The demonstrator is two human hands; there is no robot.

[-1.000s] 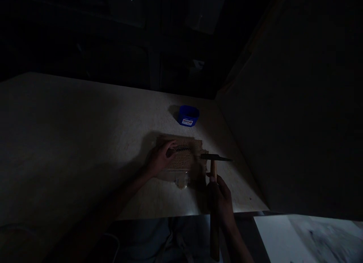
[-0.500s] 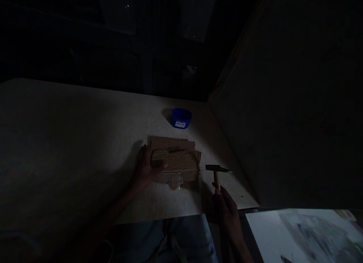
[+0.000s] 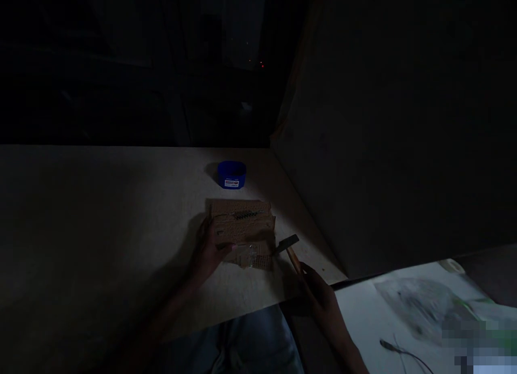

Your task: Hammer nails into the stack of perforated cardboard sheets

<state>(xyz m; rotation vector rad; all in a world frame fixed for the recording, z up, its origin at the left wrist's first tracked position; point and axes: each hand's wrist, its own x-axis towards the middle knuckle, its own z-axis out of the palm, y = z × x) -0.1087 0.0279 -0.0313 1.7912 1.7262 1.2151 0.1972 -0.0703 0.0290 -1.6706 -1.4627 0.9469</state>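
Note:
My right hand [image 3: 321, 293] is closed round the wooden handle of a hammer [image 3: 294, 258]. Its dark metal head is tilted just off the right edge of a stack of brown cardboard [image 3: 242, 231], slightly above the table. At the stack's left edge, my left hand [image 3: 208, 255] grips the cardboard, thumb on top and fingers along the side. Across the upper part of the cardboard runs a short row of dark, thin pieces [image 3: 245, 215], too dim to name. A crumpled piece of clear plastic [image 3: 251, 255] lies on the lower part.
Behind the cardboard stands a blue plastic tub [image 3: 231, 175] with a white label. The pale table [image 3: 133, 202] meets a dark upright panel [image 3: 383, 148] on the right. A lower white surface [image 3: 359, 309] at bottom right bears plastic sheeting and a cable [image 3: 404, 351].
The hammer has turned, so its head slants and sits closer to the cardboard. My left thumb has shifted down the cardboard. The whole view has swung right.

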